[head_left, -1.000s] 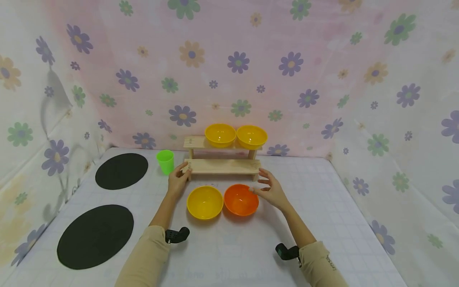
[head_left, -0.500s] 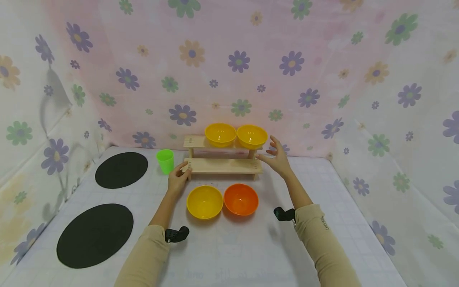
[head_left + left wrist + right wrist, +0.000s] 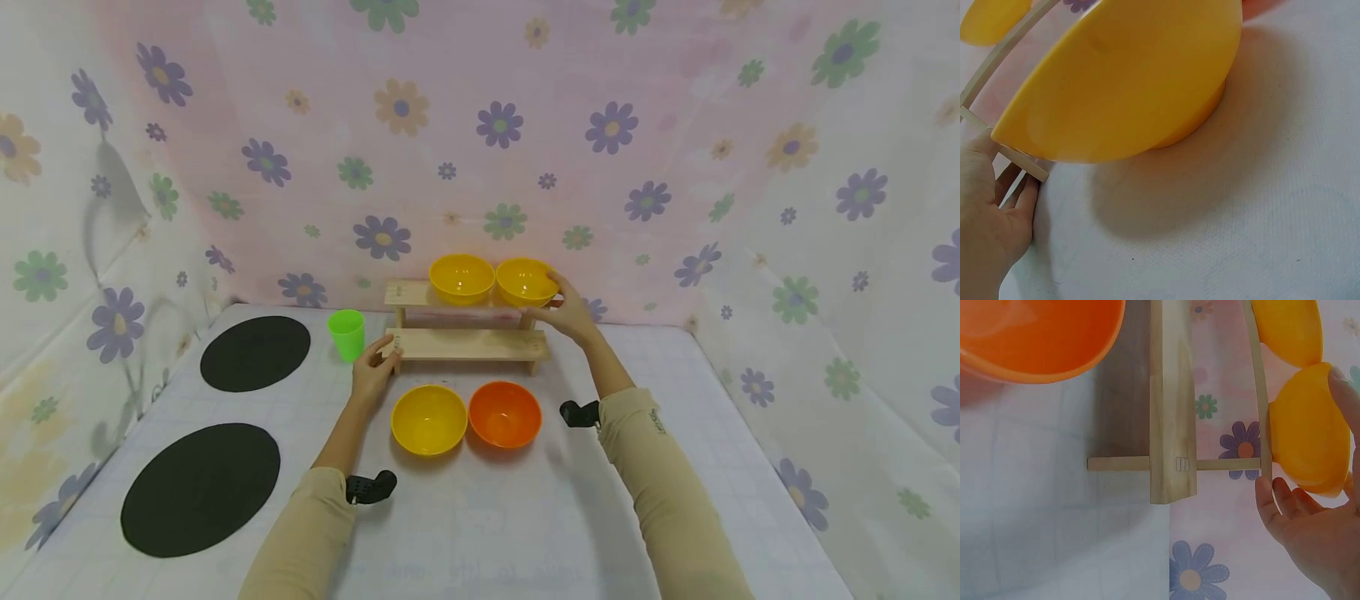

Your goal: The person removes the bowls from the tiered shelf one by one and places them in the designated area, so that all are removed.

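Note:
A two-step wooden shelf (image 3: 468, 344) stands against the back wall. My left hand (image 3: 371, 379) grips the left end of its lower step. Two yellow bowls sit side by side on the top step. My right hand (image 3: 572, 317) is around the right-hand yellow bowl (image 3: 521, 287), with a fingertip over its rim; the left-hand yellow bowl (image 3: 460, 283) is untouched. In the right wrist view, my fingers (image 3: 1291, 509) lie beside that bowl near the step's end. On the table before the shelf are another yellow bowl (image 3: 429, 422) and an orange bowl (image 3: 504, 417).
A green cup (image 3: 347, 335) stands left of the shelf, close to my left hand. Two black round mats (image 3: 201, 490) lie on the left of the white-covered table (image 3: 480, 517). Flowered cloth walls (image 3: 465, 150) enclose the back and sides.
My right hand has moved from near the lower step and orange bowl up to the right-hand yellow bowl on the top step, and now holds its side. My left hand has stayed on the shelf.

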Demonstrator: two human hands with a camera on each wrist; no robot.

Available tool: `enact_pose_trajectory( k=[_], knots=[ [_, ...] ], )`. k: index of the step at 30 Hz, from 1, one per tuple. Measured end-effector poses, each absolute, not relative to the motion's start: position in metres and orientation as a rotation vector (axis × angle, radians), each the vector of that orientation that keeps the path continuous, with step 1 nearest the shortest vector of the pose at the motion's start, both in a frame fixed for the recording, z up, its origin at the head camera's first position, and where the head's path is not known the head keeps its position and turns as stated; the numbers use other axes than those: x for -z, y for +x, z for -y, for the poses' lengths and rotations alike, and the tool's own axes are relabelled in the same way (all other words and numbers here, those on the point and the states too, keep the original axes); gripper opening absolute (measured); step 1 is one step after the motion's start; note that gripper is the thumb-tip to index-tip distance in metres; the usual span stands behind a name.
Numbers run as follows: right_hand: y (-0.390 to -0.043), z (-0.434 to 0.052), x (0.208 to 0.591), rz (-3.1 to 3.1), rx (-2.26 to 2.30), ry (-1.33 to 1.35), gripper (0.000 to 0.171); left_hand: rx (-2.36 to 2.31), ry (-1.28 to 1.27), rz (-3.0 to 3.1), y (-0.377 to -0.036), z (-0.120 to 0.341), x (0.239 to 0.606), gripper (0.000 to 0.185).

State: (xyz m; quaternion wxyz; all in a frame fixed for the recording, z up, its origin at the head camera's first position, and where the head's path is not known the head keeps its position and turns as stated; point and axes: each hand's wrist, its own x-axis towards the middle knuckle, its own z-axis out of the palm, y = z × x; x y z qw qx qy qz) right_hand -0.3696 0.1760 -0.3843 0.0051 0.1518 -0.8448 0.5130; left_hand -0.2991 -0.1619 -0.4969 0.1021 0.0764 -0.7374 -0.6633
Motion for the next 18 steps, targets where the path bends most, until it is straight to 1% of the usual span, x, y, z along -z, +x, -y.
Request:
enact_pose_trajectory(
  k=[7, 18],
  knots=[
    [-0.3719, -0.1715, 0.3835, 2.671, -1.644, 0.437, 0.086, 1.941, 0.222, 2.174, -0.2989, 0.1624, 0.4963, 0.045],
    [-0.3723, -0.1688, 0.3846, 2.653, -1.647, 0.373, 0.09, 2.003, 0.201, 2.138, -0.2989, 0.1628, 0.4956, 0.046]
  ],
)
